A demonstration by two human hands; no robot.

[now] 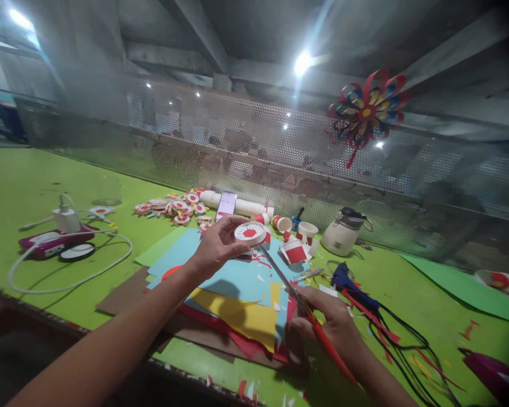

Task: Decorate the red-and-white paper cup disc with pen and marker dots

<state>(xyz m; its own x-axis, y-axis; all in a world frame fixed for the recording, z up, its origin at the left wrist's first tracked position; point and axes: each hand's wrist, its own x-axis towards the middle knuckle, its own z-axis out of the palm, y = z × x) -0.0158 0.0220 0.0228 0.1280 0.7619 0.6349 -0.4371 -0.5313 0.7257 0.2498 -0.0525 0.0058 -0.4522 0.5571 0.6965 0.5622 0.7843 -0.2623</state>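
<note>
My left hand [220, 243] pinches the rim of a round white paper cup base [250, 233], whose face carries a red shape in the middle and small blue marks around it. In my right hand [328, 322] is a pair of scissors [282, 277] with orange handles. Their blades point up and left, with the tips right by the lower edge of the cup base; whether they touch it I cannot tell. Below both hands lie stacked sheets of coloured paper, with blue paper [182, 257] and yellow paper [237, 314] showing, and small scraps on top.
Behind are several finished round pieces [180, 206], a white roll [254, 208], a phone [226, 204] and cut paper cups [294, 251]. A kettle-like jug [343, 232] stands at right, near a blue glue gun [352, 285] with cords. At left lies a power strip [55, 240] with a white cable.
</note>
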